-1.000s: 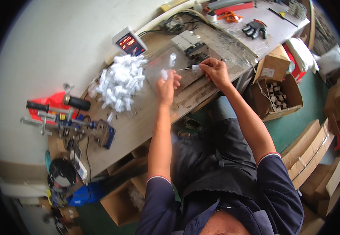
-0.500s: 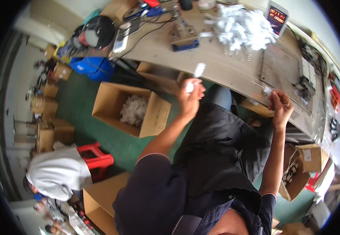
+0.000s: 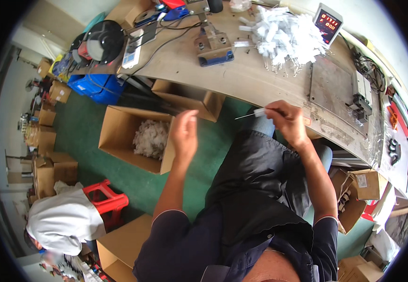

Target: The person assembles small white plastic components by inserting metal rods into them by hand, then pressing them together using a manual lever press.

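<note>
My right hand [image 3: 287, 123] is over my lap by the bench's front edge, its fingers pinching a small white piece with a thin metal pin [image 3: 259, 113]; the pin points left. My left hand [image 3: 185, 135] is above the near-right side of an open cardboard box [image 3: 165, 163], fingers stretched out and slightly blurred, with nothing visible in them. Inside that box is a heap of whitish pieces [image 3: 150, 138]. On the bench is a big pile of white pieces [image 3: 286, 35] with thin pins sticking out. One loose white piece [image 3: 242, 43] lies left of it.
A clamp-like metal fixture with a blue base [image 3: 215, 57] stands on the wooden bench [image 3: 176, 70]. A red-digit display [image 3: 327, 26] is behind the pile, a metal plate [image 3: 334, 84] to the right. Under the bench are another cardboard box [image 3: 185, 97] and a blue bin [image 3: 98, 86].
My left hand has moved left and nearer to the box; the white piece it held no longer shows. My right hand has swung left over my lap with its pinned piece.
</note>
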### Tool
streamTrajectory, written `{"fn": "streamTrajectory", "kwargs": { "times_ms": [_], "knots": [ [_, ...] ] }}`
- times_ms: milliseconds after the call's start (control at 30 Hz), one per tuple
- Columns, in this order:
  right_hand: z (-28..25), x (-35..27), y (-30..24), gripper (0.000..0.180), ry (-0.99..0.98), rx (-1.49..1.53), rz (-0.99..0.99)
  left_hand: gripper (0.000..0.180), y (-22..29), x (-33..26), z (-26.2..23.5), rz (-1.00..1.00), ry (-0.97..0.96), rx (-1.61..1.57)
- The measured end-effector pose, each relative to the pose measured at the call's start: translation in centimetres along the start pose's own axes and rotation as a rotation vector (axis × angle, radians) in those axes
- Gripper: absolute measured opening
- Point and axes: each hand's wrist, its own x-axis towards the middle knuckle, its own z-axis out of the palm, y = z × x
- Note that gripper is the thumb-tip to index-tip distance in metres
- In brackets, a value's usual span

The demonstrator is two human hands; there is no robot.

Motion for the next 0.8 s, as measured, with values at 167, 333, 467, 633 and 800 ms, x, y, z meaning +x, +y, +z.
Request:
{"fn": "streamTrajectory", "kwargs": {
  "times_ms": [167,333,467,633,800],
  "knots": [
    [2.3,1.2,-0.6,0.008,-0.026,-0.11,-0.138,0.025,6.7,1.5,5.8,0.341,-0.37,0.1],
    [3.3,2.1,-0.9,0.008,-0.111,-0.091,-0.166,0.026,8.2,1.8,7.9,-0.138,-0.464,-0.242],
    [2.6,4.1,-2.9,0.028,-0.229,-0.077,-0.076,0.023,5.9,5.0,6.4,-0.118,-0.423,-0.132],
    [-1.1,9.6,-6.8,0.041,-0.108,-0.034,-0.044,0.02,0.5,15.4,2.9,-0.101,-0.288,-0.06],
    [-4.8,16.8,-12.9,0.04,0.083,-0.214,-0.272,0.018,-2.7,23.8,3.3,-0.101,-0.341,-0.061]
  ]
}}
